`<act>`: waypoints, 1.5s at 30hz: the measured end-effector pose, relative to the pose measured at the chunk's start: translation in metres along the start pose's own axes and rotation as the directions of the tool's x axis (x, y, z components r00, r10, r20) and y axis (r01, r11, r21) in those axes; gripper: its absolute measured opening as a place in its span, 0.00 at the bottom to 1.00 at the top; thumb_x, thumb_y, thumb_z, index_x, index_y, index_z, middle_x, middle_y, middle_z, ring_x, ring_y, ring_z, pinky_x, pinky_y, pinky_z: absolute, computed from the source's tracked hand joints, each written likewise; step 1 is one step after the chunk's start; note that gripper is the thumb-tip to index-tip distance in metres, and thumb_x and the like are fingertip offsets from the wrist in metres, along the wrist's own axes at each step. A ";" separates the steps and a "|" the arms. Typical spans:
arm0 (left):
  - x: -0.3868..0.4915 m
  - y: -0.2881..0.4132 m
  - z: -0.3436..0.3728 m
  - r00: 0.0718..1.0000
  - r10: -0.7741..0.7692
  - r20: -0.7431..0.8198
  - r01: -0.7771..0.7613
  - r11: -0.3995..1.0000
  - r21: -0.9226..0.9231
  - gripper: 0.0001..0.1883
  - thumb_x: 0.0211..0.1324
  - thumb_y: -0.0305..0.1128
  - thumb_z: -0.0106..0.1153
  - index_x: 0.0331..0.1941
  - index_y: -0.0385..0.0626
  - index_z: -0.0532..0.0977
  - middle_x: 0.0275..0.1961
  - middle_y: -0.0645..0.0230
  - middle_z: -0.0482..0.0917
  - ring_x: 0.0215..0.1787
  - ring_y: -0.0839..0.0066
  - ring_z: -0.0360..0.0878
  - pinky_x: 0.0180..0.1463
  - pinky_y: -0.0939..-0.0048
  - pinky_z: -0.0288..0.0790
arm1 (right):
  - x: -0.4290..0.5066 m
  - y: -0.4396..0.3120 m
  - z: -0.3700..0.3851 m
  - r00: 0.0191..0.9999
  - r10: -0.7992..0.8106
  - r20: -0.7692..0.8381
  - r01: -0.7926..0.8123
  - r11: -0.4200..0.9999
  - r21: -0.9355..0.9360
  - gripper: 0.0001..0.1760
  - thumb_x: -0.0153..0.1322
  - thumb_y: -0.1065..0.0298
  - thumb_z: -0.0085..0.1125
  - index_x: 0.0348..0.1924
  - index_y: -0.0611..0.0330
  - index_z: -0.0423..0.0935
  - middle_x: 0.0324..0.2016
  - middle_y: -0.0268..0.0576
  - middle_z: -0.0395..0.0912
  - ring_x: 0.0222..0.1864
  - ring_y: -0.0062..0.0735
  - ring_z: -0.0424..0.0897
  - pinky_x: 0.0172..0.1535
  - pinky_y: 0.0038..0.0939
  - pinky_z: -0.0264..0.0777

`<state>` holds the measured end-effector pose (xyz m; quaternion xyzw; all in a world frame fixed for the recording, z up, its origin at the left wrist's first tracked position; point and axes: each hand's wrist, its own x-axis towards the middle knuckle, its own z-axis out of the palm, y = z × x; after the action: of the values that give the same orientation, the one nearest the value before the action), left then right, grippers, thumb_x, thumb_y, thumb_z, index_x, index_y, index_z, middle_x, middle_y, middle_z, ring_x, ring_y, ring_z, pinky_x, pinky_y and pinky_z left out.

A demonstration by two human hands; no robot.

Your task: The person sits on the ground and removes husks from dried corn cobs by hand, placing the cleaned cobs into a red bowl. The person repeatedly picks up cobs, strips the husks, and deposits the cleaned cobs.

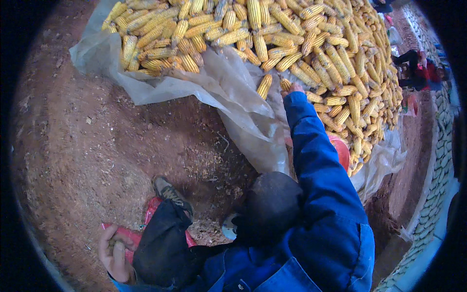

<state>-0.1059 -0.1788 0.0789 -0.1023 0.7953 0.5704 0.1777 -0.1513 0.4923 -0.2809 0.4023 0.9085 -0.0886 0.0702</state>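
Note:
My right hand [294, 88], at the end of an outstretched blue sleeve, has its fingers around a yellow corn cob [285, 84], whose tip shows past them. Just left of it another corn cob [264, 87] lies alone on the plastic sheet [251, 120]. Beyond stretches a large heap of husked corn cobs [328, 62]. A red plastic container [339, 150] is partly hidden under my right forearm. Low on the left, my left hand [116, 257] hangs with curled, parted fingers beside a red plastic thing [127, 235]; nothing shows in its grasp.
Bare reddish earth [91, 146] with scattered kernels lies left of the heap. My bent leg and shoe [171, 193] are below. At the far right are another person in red and black [425, 71], a red bucket [411, 106] and a row of stacked pale sacks [434, 175].

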 end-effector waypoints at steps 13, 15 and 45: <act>-0.031 0.040 0.085 0.830 0.459 0.318 -0.518 0.845 0.132 0.23 0.62 0.33 0.61 0.60 0.42 0.72 0.43 0.62 0.80 0.40 0.73 0.81 0.46 0.69 0.76 | -0.270 -0.137 -0.301 0.500 -0.863 -0.074 0.697 0.351 0.625 0.34 0.63 0.45 0.69 0.51 0.64 0.76 0.32 0.49 0.79 0.34 0.39 0.79 0.41 0.35 0.73; -0.039 0.048 0.099 0.706 0.649 0.283 -0.701 0.699 0.145 0.27 0.57 0.28 0.63 0.62 0.42 0.71 0.50 0.61 0.79 0.48 0.69 0.79 0.54 0.69 0.73 | -0.310 -0.148 -0.324 0.357 -0.924 -0.140 0.782 0.214 0.585 0.32 0.64 0.47 0.69 0.50 0.64 0.77 0.35 0.50 0.79 0.36 0.43 0.80 0.42 0.36 0.73; -0.037 0.038 0.072 0.951 0.115 -0.287 -0.309 0.333 -0.891 0.06 0.65 0.36 0.58 0.35 0.49 0.74 0.19 0.78 0.66 0.15 0.84 0.59 0.19 0.79 0.58 | -0.410 -0.170 -0.290 0.327 -0.931 0.160 0.012 0.173 0.985 0.26 0.64 0.51 0.60 0.45 0.67 0.77 0.33 0.39 0.78 0.38 0.27 0.74 0.42 0.28 0.67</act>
<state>-0.0742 -0.0999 0.1057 -0.1282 0.3533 0.9250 -0.0563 -0.0207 0.1478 0.1011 -0.0927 0.6433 -0.7328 0.2016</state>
